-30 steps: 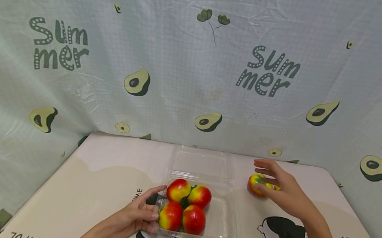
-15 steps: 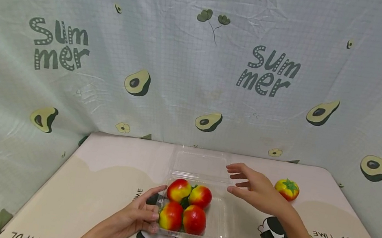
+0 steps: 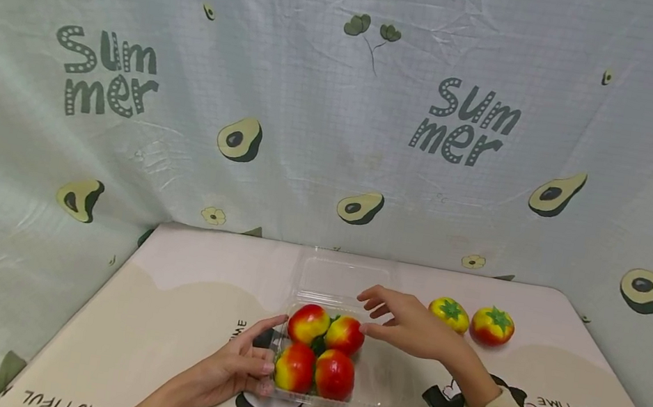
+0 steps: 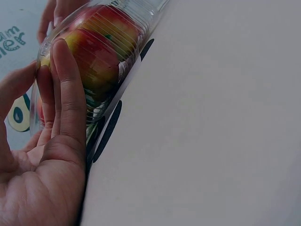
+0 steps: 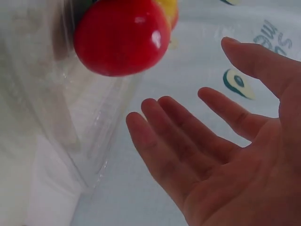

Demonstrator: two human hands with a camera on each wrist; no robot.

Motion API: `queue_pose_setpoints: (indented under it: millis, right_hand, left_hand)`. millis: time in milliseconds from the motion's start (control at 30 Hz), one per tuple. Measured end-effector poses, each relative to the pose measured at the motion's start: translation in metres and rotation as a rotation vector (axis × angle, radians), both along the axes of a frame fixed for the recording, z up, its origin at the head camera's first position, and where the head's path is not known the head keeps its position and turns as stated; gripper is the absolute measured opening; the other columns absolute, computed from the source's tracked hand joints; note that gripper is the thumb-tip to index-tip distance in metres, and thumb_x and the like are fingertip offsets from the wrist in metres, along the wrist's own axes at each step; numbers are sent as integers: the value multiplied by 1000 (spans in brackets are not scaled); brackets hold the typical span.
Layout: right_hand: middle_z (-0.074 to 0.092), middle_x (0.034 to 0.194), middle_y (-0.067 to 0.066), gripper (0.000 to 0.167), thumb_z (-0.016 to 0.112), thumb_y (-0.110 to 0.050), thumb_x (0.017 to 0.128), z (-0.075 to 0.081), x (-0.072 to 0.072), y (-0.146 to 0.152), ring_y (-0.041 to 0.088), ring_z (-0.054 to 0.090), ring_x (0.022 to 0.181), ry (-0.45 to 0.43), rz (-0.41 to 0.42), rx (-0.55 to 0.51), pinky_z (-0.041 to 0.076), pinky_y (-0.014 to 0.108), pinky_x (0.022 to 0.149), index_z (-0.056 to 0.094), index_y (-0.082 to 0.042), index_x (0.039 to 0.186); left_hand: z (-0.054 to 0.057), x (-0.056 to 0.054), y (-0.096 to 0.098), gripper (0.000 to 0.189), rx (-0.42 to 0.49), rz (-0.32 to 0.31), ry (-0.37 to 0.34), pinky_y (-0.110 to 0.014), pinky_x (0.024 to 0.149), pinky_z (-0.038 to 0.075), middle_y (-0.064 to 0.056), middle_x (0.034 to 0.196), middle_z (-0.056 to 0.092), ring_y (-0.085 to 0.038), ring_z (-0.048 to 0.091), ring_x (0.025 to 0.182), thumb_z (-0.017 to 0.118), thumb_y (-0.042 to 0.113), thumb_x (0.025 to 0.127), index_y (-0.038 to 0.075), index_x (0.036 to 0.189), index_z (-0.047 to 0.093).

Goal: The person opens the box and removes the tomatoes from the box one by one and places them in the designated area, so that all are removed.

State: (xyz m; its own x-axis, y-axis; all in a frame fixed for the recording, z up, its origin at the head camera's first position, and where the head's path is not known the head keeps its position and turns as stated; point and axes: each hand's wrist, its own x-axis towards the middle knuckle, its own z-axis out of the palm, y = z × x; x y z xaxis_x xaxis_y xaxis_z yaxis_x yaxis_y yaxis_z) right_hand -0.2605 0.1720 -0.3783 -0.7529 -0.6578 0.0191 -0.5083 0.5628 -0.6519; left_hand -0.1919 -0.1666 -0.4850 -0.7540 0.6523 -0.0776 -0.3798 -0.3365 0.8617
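Observation:
A clear plastic clamshell container [image 3: 369, 394] sits on the table, lid [image 3: 345, 279] raised behind. Several glossy red-and-yellow fruits [image 3: 335, 375] with green leafy tops fill its left part. My left hand [image 3: 228, 373] rests against the container's left side, its fingers [image 4: 70, 101] nearly straight along the wall in the left wrist view. Over the container's right part hovers my right hand [image 3: 412, 327], fingers spread and holding nothing. Its thumb tip is close to the far right fruit [image 3: 345, 335]. In the right wrist view, a red fruit [image 5: 121, 40] shows apart from the fingertips.
Two more fruits stand back right on the table: one [image 3: 448, 312] partly behind my right hand, another [image 3: 493, 327] beside it. A cloth [image 3: 295, 72] printed with avocados hangs behind the table. Flat printed figures and words mark the tabletop [image 3: 174, 335].
My right hand has moved left from above the two back-right fruits to over the container, uncovering both fruits. My left hand stays at the container's side.

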Motion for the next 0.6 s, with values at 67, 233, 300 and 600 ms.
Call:
queue_pose_setpoints:
  millis: [67, 233, 300, 600]
  right_hand:
    - [66, 133, 17, 45, 71, -28, 97, 0, -1, -5, 34, 66, 119, 1, 9, 20, 63, 41, 92, 58, -10, 136]
    - [67, 132, 18, 46, 71, -28, 97, 0, -3, -16, 32, 68, 114, 8, 19, 72, 62, 48, 94, 58, -5, 135]
    - [68, 129, 17, 47, 72, -28, 96, -1, -4, -20, 32, 69, 112, 1, 16, 89, 62, 47, 93, 58, -5, 134]
    - [69, 125, 15, 48, 76, -25, 92, -8, -6, -33, 31, 70, 110, -48, -5, 132, 64, 44, 88, 59, -6, 133]
  left_hand:
    - [0, 0, 0, 87, -1, 0, -1, -27, 80, 64, 1, 87, 67, -15, 76, 76, 54, -2, 101, 21, 166, -1]
    - [0, -1, -1, 87, 1, -7, -6, -28, 80, 64, 0, 88, 68, -15, 76, 76, 52, -2, 101, 22, 165, -1]
    - [1, -1, -1, 87, 2, -7, -13, -27, 80, 64, 0, 88, 68, -16, 76, 76, 52, -3, 101, 23, 165, -1]
    - [0, 1, 0, 88, 3, 4, -10, -27, 80, 64, 1, 87, 67, -15, 76, 76, 53, -2, 101, 21, 166, -1]
